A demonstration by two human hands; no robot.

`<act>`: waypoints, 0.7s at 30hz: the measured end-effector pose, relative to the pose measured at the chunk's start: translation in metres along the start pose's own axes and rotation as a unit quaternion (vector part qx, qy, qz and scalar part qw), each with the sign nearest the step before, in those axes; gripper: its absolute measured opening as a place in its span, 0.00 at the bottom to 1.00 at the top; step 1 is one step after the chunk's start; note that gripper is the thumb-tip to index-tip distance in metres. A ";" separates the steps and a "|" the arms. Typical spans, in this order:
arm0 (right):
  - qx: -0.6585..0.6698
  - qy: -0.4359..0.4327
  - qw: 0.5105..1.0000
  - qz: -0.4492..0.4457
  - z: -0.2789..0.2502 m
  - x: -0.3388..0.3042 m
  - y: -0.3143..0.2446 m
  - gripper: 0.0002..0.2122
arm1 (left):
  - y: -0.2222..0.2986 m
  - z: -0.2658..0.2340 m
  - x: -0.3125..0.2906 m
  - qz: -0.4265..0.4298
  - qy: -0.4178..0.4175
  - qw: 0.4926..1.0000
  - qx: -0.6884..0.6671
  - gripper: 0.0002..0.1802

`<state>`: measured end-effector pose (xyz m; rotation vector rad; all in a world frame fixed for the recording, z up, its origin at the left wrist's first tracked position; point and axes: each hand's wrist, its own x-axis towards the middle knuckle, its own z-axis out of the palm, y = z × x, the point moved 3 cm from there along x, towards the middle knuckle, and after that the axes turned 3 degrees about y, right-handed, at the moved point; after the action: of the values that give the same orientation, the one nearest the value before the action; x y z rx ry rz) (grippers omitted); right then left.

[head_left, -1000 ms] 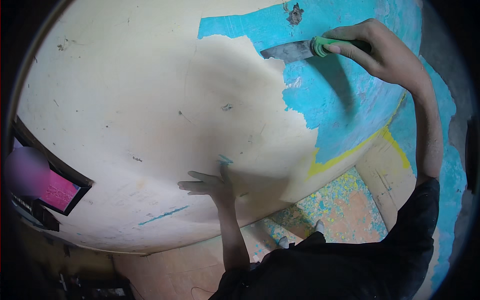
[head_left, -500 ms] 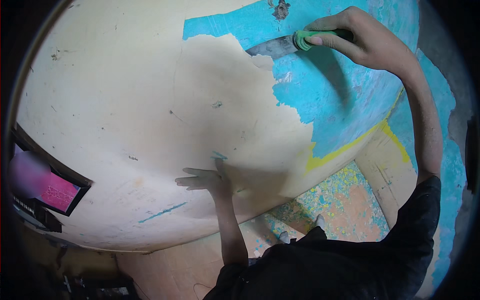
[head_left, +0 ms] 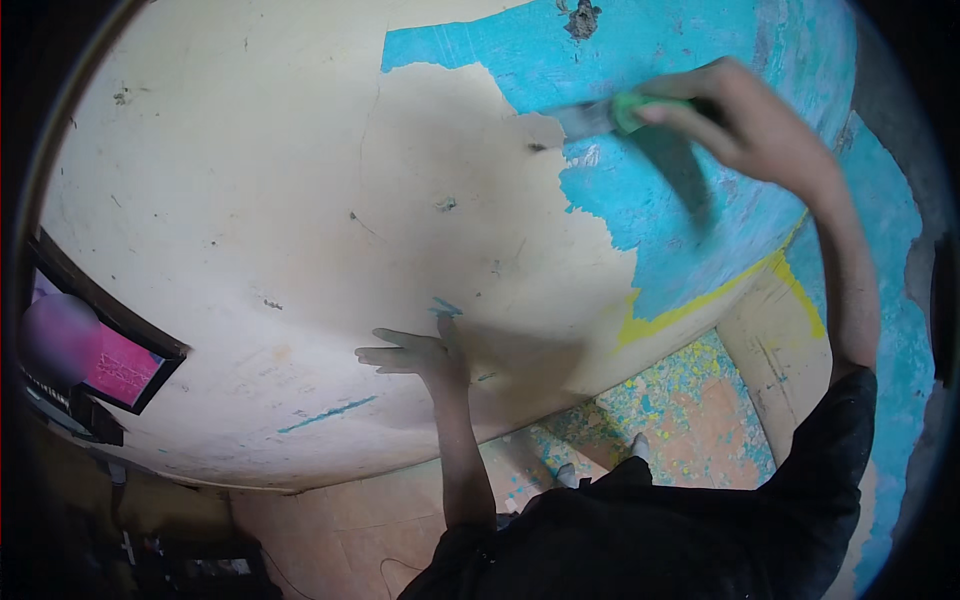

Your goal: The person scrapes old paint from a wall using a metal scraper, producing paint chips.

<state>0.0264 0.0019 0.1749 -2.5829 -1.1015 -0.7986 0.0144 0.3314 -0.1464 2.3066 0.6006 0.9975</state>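
My right hand [head_left: 745,125] is closed round the green handle of a scraper [head_left: 590,118], smeared by motion. Its grey blade points left over the wall, at the ragged border between the cream coat [head_left: 300,170] and a turquoise area [head_left: 690,200]. Near the blade's tip a small dark mark shows on the cream; whether the blade touches the wall is hard to tell. Lower down, my left hand [head_left: 415,352] rests against the cream surface with its fingers spread, holding nothing. A short blue streak [head_left: 447,306] lies just above its fingers.
Turquoise and yellow flakes [head_left: 690,400] litter the tiled floor near my feet, by the wall corner. A yellow band [head_left: 690,308] edges the turquoise. At the left a dark-framed pink picture [head_left: 120,365] is on the wall, with dark objects [head_left: 200,565] below it.
My right hand and the scraper have moved down and a little right, and are now blurred. My left hand stays spread on the wall. The whole view has shifted slightly.
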 end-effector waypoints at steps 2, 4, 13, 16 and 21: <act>0.068 0.017 0.996 -0.052 0.028 0.008 -0.012 0.13 | -0.003 -0.001 0.001 0.008 0.017 0.999 0.026 0.60; 0.054 -0.010 0.998 -0.034 0.032 0.013 -0.031 0.13 | -0.005 -0.007 0.003 0.001 0.012 1.000 0.022 0.60; 0.070 0.053 0.990 0.113 0.005 -0.027 -0.004 0.14 | -0.017 0.005 0.000 0.050 0.039 0.996 0.061 0.61; 0.071 0.066 0.983 0.154 0.008 -0.028 -0.005 0.15 | -0.018 0.006 0.000 0.059 0.043 0.995 0.070 0.60; 0.074 0.072 0.974 0.201 0.016 -0.015 -0.015 0.15 | -0.013 0.009 0.001 0.092 0.070 0.989 0.086 0.60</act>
<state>0.0133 0.0102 0.1535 -2.4550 -0.5449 -0.7562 0.0193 0.3392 -0.1590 2.4948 0.5559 1.2475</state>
